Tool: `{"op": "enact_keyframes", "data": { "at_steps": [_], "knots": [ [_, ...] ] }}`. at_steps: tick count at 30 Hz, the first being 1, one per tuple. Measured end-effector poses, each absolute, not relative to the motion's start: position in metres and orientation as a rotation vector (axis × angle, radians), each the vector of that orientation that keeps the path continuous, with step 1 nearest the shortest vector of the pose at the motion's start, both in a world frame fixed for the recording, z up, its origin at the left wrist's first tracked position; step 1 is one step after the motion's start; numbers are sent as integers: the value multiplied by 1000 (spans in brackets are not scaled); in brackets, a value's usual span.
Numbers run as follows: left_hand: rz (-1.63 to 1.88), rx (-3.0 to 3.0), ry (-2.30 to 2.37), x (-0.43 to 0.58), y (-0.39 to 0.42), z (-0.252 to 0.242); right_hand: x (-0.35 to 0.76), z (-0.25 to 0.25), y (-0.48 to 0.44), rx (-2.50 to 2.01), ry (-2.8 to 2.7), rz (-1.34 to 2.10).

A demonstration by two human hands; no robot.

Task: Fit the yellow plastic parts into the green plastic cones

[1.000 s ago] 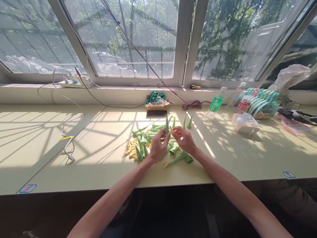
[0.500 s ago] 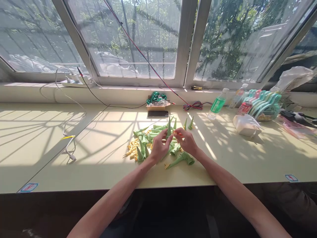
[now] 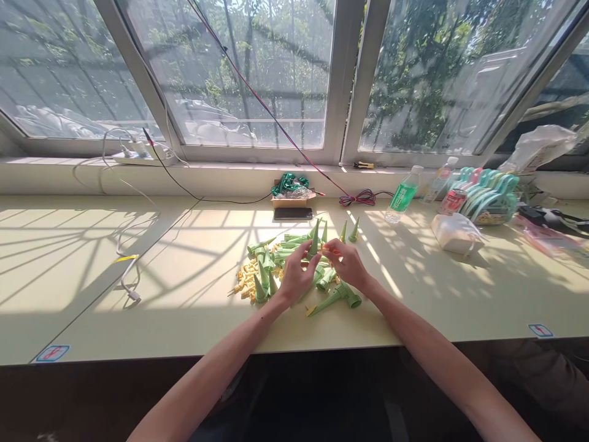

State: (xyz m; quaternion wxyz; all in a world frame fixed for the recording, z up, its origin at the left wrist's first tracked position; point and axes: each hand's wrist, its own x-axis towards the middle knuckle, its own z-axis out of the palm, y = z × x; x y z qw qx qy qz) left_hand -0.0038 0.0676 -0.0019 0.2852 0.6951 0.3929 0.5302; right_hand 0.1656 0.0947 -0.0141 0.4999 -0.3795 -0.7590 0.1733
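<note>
My left hand (image 3: 298, 271) is closed round a green plastic cone (image 3: 315, 238), its point up and tilted slightly right. Close beside it, my right hand (image 3: 344, 260) pinches a small yellow-orange plastic piece (image 3: 323, 248) at the cone's side; whether the two touch I cannot tell. Under and around both hands lie several green cones and tubes (image 3: 263, 253). Small yellow pieces (image 3: 245, 277) are heaped at the pile's left. Nearest me, a green cone with a yellow piece at its tip (image 3: 332, 299) lies on its side. Two more cones (image 3: 354, 230) stand upright behind my right hand.
Behind the pile are a dark phone (image 3: 292, 213) and a small box with green material (image 3: 291, 189). Coiled red-black wire (image 3: 358, 197), a green-labelled bottle (image 3: 405, 194), a can (image 3: 453, 201), teal hangers (image 3: 492, 195) and a white pack (image 3: 456, 233) stand right. A white cable (image 3: 132, 285) lies left.
The cone in my left hand has tipped a little to the right. Both hands keep almost the same place, and the camera view has shifted slightly.
</note>
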Motion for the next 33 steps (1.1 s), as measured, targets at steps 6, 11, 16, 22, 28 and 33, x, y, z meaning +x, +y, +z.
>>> {"op": "enact_keyframes", "data": {
  "at_steps": [6, 11, 16, 22, 28, 33],
  "knots": [
    [1414, 1843, 1034, -4, 70, -5, 166, -15, 95, -917, -1843, 413],
    [1411, 1839, 989, -5, 72, -7, 166, -16, 96, -911, -1870, 409],
    [1409, 1848, 996, -6, 71, -7, 166, -18, 97, -916, -1886, 409],
    [1434, 1876, 981, -5, 73, -8, 165, -14, 94, -907, -1921, 398],
    [1419, 1859, 989, -5, 71, -6, 165, -11, 93, -938, -1936, 366],
    [1415, 1831, 1045, -4, 69, -3, 167, -5, 92, -991, -1897, 360]
  ]
}}
